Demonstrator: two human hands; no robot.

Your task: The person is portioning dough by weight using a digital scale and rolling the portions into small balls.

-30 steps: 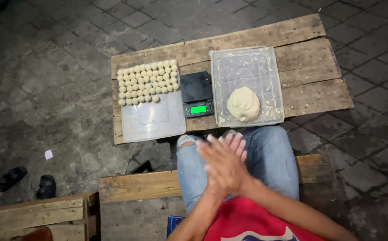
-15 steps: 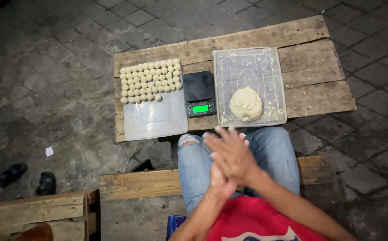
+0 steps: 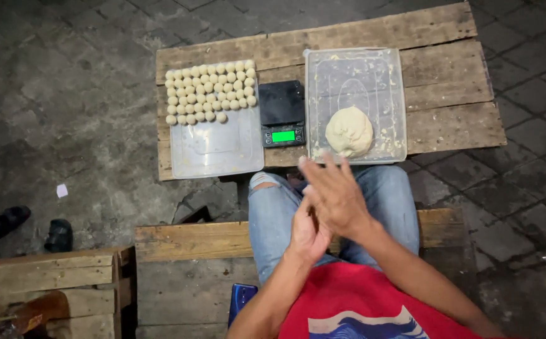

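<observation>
While the person sits on a low wooden plank seat (image 3: 185, 238) with knees in blue jeans (image 3: 273, 213) drawn up beneath the hands, the two palms meet flat against each other above the lap, which suits rolling something small between them. The right hand (image 3: 336, 198) lies on top, fingers spread and pointing away from the body; the left hand (image 3: 307, 232) sits under it, palm up, thumb side toward the knees. Each grip is pressed flat rather than curled, and whatever lies between the palms is hidden, so I cannot tell whether a piece of dough is held there. A dark blue phone (image 3: 241, 298) lies on the seat beside the left thigh. Just beyond the knees stands the bench (image 3: 449, 119), made of rough planks, with everything laid out within easy reach. On its right part a clear plastic tray (image 3: 354, 69) holds a pale lump of dough (image 3: 348, 132) at its near end, close to the hands. A small black digital scale (image 3: 282, 113) with a lit green display stands between the trays. To the left, a second clear tray (image 3: 213, 150) carries small dough balls (image 3: 210, 91) packed in tidy rows at its far end, leaving the near half bare. A pair of dark sandals (image 3: 31, 227) rests on the stone paving (image 3: 66, 94) well to the left.
</observation>
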